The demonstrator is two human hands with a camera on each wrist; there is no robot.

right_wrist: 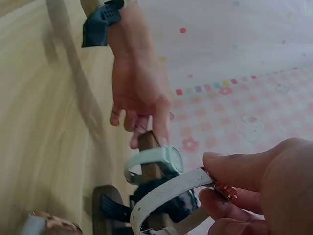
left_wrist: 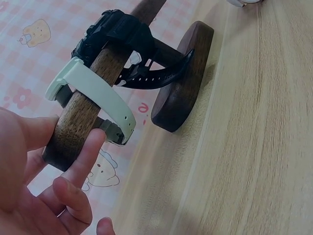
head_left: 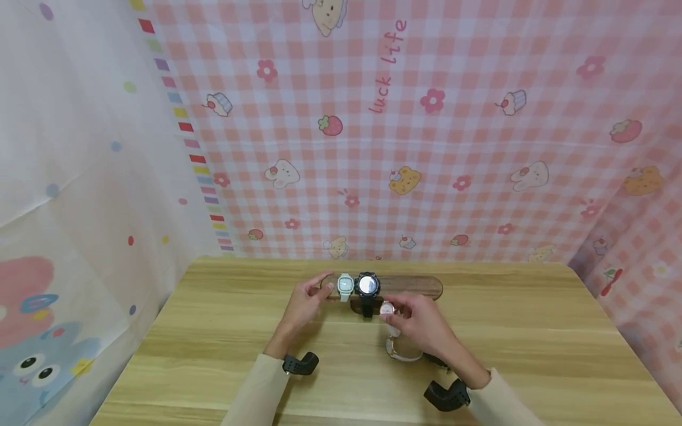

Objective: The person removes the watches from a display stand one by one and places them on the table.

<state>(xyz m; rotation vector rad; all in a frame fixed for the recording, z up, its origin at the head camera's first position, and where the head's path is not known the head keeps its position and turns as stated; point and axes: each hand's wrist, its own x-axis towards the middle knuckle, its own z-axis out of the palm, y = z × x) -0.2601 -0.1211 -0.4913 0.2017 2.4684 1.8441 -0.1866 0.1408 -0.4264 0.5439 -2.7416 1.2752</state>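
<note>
A dark wooden watch stand [head_left: 410, 286] with a long bar stands near the table's back edge. My left hand [head_left: 303, 305] grips the bar's left end between thumb and fingers, as the left wrist view shows. Beside those fingers a pale mint watch [left_wrist: 100, 90] hangs round the bar, and next to it a bulky black watch [head_left: 367, 285] with its strap dangling. In front of the bar, right of the black watch, my right hand [head_left: 418, 319] pinches a small wristwatch [head_left: 388, 307]. Its white strap [right_wrist: 171, 191] curves down loose in the right wrist view.
Another light-strapped watch [head_left: 405, 357] lies on the wooden table [head_left: 213, 331] below my right hand. A dark item [head_left: 438, 362] lies partly hidden under the right wrist. Behind the table hangs a pink checked cloth [head_left: 373, 154]. Each wrist wears a black band.
</note>
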